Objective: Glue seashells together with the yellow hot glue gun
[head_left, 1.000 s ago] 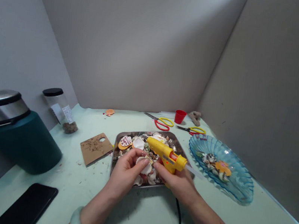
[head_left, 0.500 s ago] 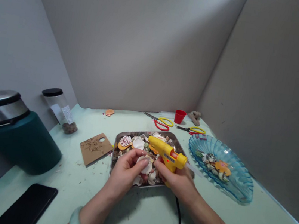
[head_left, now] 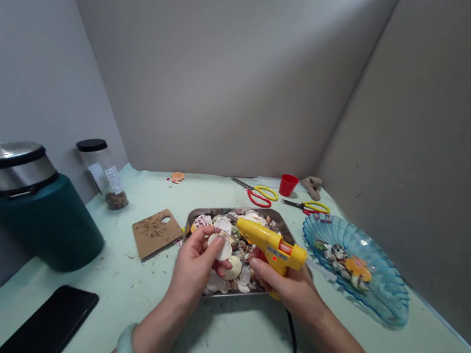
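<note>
My right hand (head_left: 286,277) is wrapped round a yellow hot glue gun (head_left: 267,244), its nozzle pointing left. A clear glue stick juts from the back of the gun, and a black cord (head_left: 291,352) runs down from it. My left hand (head_left: 200,257) pinches a white seashell (head_left: 220,248) between thumb and fingers, a little left of the nozzle and apart from it. Both hands are above a metal tray (head_left: 294,229) of mixed seashells. A pale round shell (head_left: 233,268) shows in the tray just below the held one.
Left stand a green metal-lidded bottle (head_left: 45,218), a black-capped jar (head_left: 104,173), a phone (head_left: 49,320) and a brown board (head_left: 156,234). Behind are two pairs of scissors (head_left: 262,192) and a red cup (head_left: 288,185). A blue glass dish (head_left: 396,291) holding shells is at right.
My left hand has moved slightly left, away from my right hand, turning the white shell so its face shows more. The view has shifted a little; my right hand keeps the glue gun.
</note>
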`<state>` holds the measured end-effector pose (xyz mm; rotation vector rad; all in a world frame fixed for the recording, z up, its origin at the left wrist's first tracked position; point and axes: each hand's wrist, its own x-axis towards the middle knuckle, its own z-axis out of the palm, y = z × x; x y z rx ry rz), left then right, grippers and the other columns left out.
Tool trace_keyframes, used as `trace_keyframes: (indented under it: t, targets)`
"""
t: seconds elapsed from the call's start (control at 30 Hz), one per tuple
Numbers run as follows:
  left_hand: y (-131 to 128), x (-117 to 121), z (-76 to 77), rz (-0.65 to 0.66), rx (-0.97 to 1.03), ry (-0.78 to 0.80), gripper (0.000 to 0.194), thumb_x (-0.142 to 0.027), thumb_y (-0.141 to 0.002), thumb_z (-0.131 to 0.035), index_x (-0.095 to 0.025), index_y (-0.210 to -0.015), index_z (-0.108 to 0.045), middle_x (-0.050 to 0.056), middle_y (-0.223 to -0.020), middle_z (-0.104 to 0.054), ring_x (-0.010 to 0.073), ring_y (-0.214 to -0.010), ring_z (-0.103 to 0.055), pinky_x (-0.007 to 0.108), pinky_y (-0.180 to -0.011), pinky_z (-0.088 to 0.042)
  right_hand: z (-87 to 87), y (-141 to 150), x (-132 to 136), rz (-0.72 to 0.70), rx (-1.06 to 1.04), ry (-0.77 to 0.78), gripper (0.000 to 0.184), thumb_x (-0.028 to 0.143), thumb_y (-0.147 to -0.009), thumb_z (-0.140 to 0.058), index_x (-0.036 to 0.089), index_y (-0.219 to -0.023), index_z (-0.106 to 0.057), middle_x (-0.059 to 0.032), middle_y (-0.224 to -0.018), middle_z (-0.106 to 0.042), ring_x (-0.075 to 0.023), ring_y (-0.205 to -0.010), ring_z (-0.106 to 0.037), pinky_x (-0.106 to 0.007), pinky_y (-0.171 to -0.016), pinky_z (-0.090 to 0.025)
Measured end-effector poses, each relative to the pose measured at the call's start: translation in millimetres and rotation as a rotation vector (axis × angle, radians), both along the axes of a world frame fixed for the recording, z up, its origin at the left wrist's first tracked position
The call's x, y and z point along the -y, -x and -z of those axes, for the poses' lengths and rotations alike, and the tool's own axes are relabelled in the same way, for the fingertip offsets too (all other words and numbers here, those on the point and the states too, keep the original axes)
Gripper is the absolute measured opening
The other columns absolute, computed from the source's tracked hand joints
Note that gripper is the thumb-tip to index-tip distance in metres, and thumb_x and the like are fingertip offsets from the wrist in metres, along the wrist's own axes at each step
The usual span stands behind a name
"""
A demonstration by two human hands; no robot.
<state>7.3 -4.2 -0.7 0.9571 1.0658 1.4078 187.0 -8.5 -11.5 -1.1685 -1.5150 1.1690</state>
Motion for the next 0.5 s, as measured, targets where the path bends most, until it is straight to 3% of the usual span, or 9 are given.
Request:
trace_keyframes:
  t: [0.2, 0.33, 0.5]
  targets:
    - [0, -1, 0.1, -0.023, 0.028, 0.005, 0.039, -0.037, -0.076, -0.070, -0.019, -0.103, -0.048, -0.009, -0.053, -0.056, 0.0070, -0.038, -0.047, 0.015, -0.036, -0.038, -3.1, -10, -2, -0.066, 0.089, -0.051, 0.020, 0.042, -0.082, -0.068, 0.023, -0.085, -0.073, -0.0006, -0.070, -0.067, -0.0181, -0.061, -0.059, -0.027, -0.053, -0.047]
    - [-1, -2, 0.8, -0.069, 0.047, 0.002, 0.038, -0.035, -0.074, -0.071, -0.019, -0.098, -0.047, -0.009, -0.057, -0.056, 0.0075, -0.040, -0.049, 0.016, -0.036, -0.039, -8.1, -5, 0, -0.085, 0.122, -0.081, 0.014, 0.038, -0.081, -0.068, 0.025, -0.082, -0.075, 0.0010, -0.061, -0.065, -0.0197, -0.062, -0.062, -0.027, -0.053, -0.048]
    - [-1, 0, 0.4, -0.056, 0.035, -0.010, 0.038, -0.038, -0.072, -0.073, -0.020, -0.093, -0.048, -0.008, -0.058, -0.058, 0.0076, -0.041, -0.050, 0.016, -0.037, -0.040, -17.7, 2, 3, 0.004, 0.100, -0.128, 0.009, 0.033, -0.074, -0.072, 0.026, -0.071, -0.076, 0.0015, -0.055, -0.064, -0.0240, -0.073, -0.067, -0.029, -0.061, -0.053]
